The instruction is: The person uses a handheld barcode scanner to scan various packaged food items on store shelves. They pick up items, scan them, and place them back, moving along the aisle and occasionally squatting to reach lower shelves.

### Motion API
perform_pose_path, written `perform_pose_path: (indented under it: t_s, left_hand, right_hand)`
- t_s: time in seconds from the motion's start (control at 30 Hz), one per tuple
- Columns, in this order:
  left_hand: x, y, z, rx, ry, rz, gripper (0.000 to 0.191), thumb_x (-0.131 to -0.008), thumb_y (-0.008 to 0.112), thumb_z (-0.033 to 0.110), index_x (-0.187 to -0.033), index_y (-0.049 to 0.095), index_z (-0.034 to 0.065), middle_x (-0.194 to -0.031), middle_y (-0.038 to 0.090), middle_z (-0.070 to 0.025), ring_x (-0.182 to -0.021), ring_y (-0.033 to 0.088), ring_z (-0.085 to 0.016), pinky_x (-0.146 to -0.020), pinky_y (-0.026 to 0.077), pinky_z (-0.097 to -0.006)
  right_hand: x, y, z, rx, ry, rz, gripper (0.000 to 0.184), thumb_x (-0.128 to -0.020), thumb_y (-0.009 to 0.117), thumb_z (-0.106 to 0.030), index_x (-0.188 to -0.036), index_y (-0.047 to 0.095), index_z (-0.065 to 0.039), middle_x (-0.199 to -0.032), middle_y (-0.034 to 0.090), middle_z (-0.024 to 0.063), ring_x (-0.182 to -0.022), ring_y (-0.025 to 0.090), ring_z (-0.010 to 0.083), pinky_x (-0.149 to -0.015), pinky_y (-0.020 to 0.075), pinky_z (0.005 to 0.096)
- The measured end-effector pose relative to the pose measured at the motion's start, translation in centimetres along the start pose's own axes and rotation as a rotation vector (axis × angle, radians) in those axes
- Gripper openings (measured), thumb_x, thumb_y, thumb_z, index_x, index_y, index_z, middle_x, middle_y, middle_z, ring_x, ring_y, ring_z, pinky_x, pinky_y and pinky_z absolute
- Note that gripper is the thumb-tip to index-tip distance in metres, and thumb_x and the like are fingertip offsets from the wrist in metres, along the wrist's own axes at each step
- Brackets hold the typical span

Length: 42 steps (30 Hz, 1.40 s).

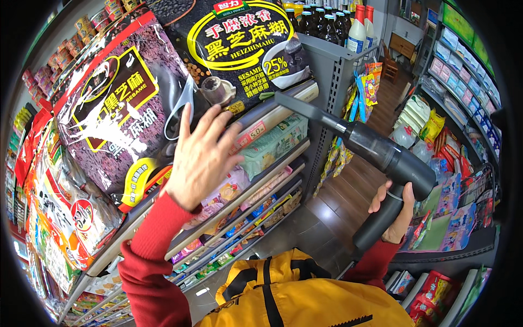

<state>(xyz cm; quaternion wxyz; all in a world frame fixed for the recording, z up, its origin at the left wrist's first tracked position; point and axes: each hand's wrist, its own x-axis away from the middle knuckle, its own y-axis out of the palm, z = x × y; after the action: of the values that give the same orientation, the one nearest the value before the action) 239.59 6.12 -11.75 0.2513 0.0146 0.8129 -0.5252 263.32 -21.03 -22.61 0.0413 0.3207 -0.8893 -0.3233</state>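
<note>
With my right hand (396, 216) I grip the handle of a black handheld vacuum cleaner (388, 159). Its flat crevice nozzle (302, 107) points at the edge of the top shelf, close to a black bag of sesame paste powder (245, 45). My left hand (204, 159) is spread over the shelf's front edge, fingers apart and holding nothing. The fingertips lie near a white plastic carry handle (179, 108) on a purple sesame bag (118, 106); whether they touch is unclear. Left of that bag stands a clear and orange food bag (77, 204).
Lower shelves hold packaged snacks and a green package (276, 141). Bottles (327, 26) stand at the shelf's far end, beside hanging snack packets (365, 90). A dark tiled floor (314, 225) lies between this rack and stocked shelves (466, 81) on the right.
</note>
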Motion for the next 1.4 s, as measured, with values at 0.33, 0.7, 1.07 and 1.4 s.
perform_pose_path:
  t_s: [0.33, 0.7, 1.07, 1.4]
  left_hand:
    - [0.1, 3.3, -0.2, 0.029, -0.037, 0.052, 0.041, -0.08, 0.074, 0.023, -0.115, 0.064, 0.002, -0.125, 0.06, -0.0088, -0.134, 0.045, -0.029, -0.118, 0.015, -0.0628]
    - [1.1, 2.7, 0.0, 0.146, -0.084, 0.081, 0.047, -0.079, 0.073, 0.014, -0.123, 0.061, 0.0051, -0.134, 0.056, -0.0125, -0.135, 0.045, -0.032, -0.117, 0.024, -0.0563]
    - [13.6, 4.5, 7.9, 0.517, -0.391, 0.229, 0.028, -0.076, 0.073, -0.001, -0.103, 0.07, 0.0044, -0.104, 0.069, -0.0091, -0.101, 0.065, -0.029, -0.098, 0.048, -0.0467]
    - [4.8, 14.6, 7.3, 0.379, -0.466, 0.053, 0.084, -0.078, 0.079, 0.037, -0.144, 0.041, 0.0014, -0.137, 0.05, -0.0276, -0.122, 0.054, -0.042, -0.103, 0.045, -0.0458]
  right_hand:
    - [-0.5, -3.7, 0.1, -0.008, 0.021, 0.096, 0.048, -0.102, 0.047, -0.05, -0.102, 0.054, -0.003, -0.075, 0.055, 0.0091, -0.056, 0.057, 0.0192, -0.055, 0.0535, 0.0319]
    - [-1.8, -3.8, 0.2, -0.027, 0.092, 0.045, 0.047, -0.101, 0.048, -0.052, -0.104, 0.052, -0.004, -0.078, 0.053, 0.0068, -0.059, 0.054, 0.0169, -0.055, 0.0514, 0.0308]
    - [0.5, -6.7, 2.5, 0.105, 0.289, 0.128, 0.046, -0.099, 0.053, -0.047, -0.099, 0.055, -0.001, -0.073, 0.056, 0.0105, -0.057, 0.057, 0.0213, -0.055, 0.0511, 0.0342]
    - [0.1, -5.4, 4.7, 0.227, 0.368, 0.029, 0.047, -0.1, 0.052, -0.047, -0.099, 0.055, -0.001, -0.073, 0.057, 0.0094, -0.058, 0.058, 0.0188, -0.055, 0.0522, 0.0312]
